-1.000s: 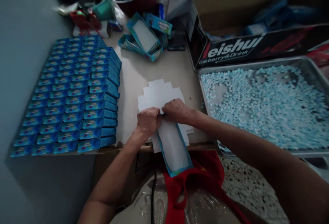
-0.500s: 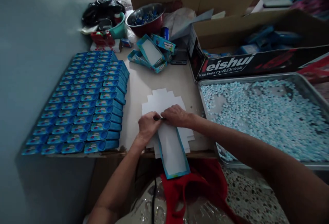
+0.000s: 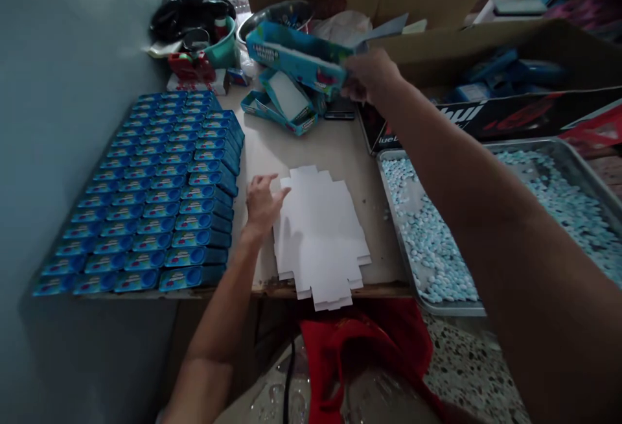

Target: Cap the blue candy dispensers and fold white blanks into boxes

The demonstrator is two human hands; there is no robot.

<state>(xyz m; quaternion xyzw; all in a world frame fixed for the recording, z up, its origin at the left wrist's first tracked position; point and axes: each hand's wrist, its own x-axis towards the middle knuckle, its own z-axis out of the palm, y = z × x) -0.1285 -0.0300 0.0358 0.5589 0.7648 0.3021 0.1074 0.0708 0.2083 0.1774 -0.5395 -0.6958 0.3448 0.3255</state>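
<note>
My right hand [image 3: 369, 77] grips one end of a blue folded cardboard box [image 3: 296, 54] and holds it tilted in the air over the back of the table. Beneath it lie several more blue open boxes [image 3: 286, 96], with white insides. My left hand [image 3: 265, 202] is open, thumb and fingers apart, at the left edge of a stack of flat white box blanks [image 3: 321, 229]. The stack lies at the table's front edge, and its lowest tabs stick out past it.
Rows of small blue packs [image 3: 160, 190] cover the table's left side. On the right, a metal tray [image 3: 396, 216] holds many pale blue and white pieces. Behind it stands a large printed carton [image 3: 510, 109] with blue packs inside. A metal bowl [image 3: 247, 25] and a teal basin [image 3: 224, 51] are at the back.
My right hand has carried the blue box from the white stack up to the back of the table. The left hand has let go and moved slightly left, its fingers now spread.
</note>
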